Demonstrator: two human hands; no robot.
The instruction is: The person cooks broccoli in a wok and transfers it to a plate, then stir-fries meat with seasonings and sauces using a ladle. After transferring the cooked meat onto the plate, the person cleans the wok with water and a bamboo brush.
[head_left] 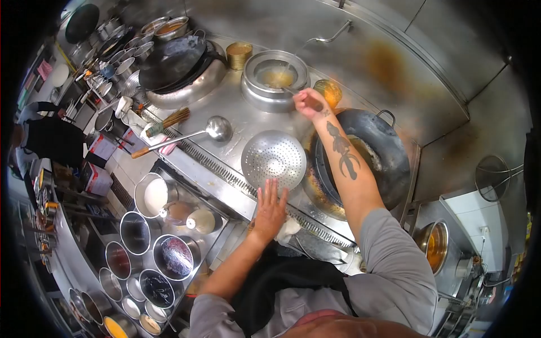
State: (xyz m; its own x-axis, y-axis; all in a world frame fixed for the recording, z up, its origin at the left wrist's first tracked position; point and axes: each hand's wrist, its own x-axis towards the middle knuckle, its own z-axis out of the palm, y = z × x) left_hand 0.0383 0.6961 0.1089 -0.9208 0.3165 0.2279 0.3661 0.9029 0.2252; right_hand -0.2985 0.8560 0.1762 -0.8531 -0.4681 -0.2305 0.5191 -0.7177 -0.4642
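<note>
My left hand (pixel 269 213) is spread, palm down, with its fingertips over the near rim of a round perforated metal skimmer (pixel 274 160) on the steel stove top. Whether the fingers press on that rim, I cannot tell. My right hand (pixel 311 105) reaches far forward over the stove, its fingers curled around the end of a thin metal handle (pixel 291 90). That handle runs into a round steel pot (pixel 270 102) holding yellowish liquid. What the handle belongs to is hard to make out. Below my right forearm sits a large dark wok (pixel 389 143).
A ladle (pixel 218 129) and a bamboo brush (pixel 176 117) lie left of the skimmer. Another wok (pixel 172 63) stands at back left, near a tin can (pixel 239 55). Several seasoning containers (pixel 135 232) crowd the lower left. A person (pixel 53 138) is at far left.
</note>
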